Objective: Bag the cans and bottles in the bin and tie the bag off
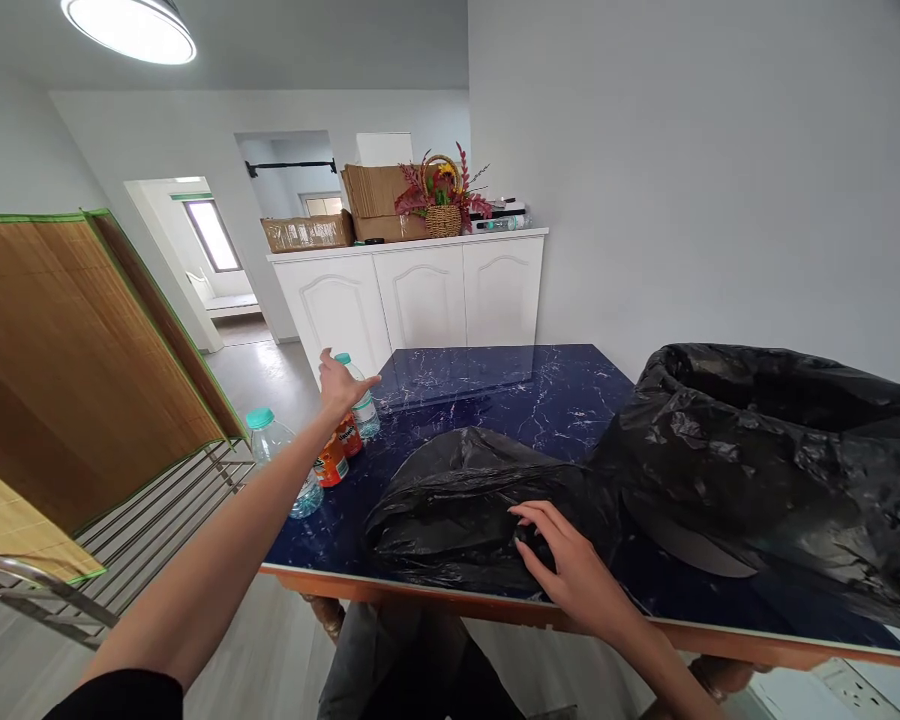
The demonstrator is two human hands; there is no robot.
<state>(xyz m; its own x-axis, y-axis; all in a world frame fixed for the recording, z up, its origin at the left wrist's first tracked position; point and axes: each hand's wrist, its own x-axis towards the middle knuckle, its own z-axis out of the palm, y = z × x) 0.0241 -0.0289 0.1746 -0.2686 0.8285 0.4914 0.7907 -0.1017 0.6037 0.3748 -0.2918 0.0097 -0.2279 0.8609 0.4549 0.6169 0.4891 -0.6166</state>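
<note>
My left hand (340,384) reaches out over the table's left edge, thumb and fingers spread, beside a clear water bottle (367,415) with a teal cap. Whether it touches that bottle I cannot tell. Below my left wrist stand orange-labelled drink bottles (331,466), partly hidden by the forearm. Closer to me is a larger clear bottle (267,437) with a teal cap, also partly covered by the arm. My right hand (559,560) rests on a black plastic bag (450,500) lying on the table, its fingers curved and apart from the thumb.
A bin lined with a black bag (720,430) stands at the right of the dark blue marbled table (495,385). Beyond are a white cabinet (424,305), cardboard boxes (375,190) and a flower basket (444,220). A metal rack (157,520) sits at the left.
</note>
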